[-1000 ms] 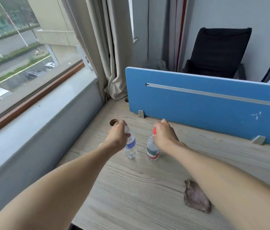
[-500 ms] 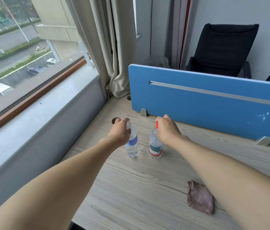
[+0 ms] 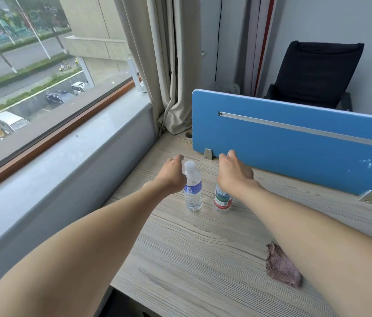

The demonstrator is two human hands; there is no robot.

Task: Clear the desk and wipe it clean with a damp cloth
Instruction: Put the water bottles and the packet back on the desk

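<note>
Currently, both arms reach to centre frame. Left hand (image 3: 171,177): fingers (image 3: 177,158) loosely curled, tips just left of the white cap of the clear plastic bottle with the blue-and-white label (image 3: 193,191). The cap itself is uncovered. The heel of the hand overlaps the bottle's shoulder, and the thumb is hidden. Cannot tell whether it grips or merely lies against the bottle.

Right hand (image 3: 235,173): back of hand to camera, fingers (image 3: 230,154) curled, sitting over the top of the clear plastic bottle with the red-and-green label (image 3: 222,201). That cap and neck are hidden beneath the hand. Grip cannot be told.

Containers: both bottles are transparent, and what shows below the labels looks clear. Fill level not readable.

Orientation: both bottles stand upright on the pale wood-grain bench (image 3: 180,259), long axis vertical, tops up. They are just beside each other with a narrow gap, blue-label one to the left.

The brownish-purple wiping cloth (image 3: 282,267) lies flat on the bench at lower right, partly under the right forearm. Its long axis runs from upper left to lower right of the frame, well apart from the bottles.

A blue desk divider panel (image 3: 283,143) stands behind the bottles. A beige curtain (image 3: 169,65) hangs at top centre, and a grey window sill (image 3: 66,161) is at left.
</note>
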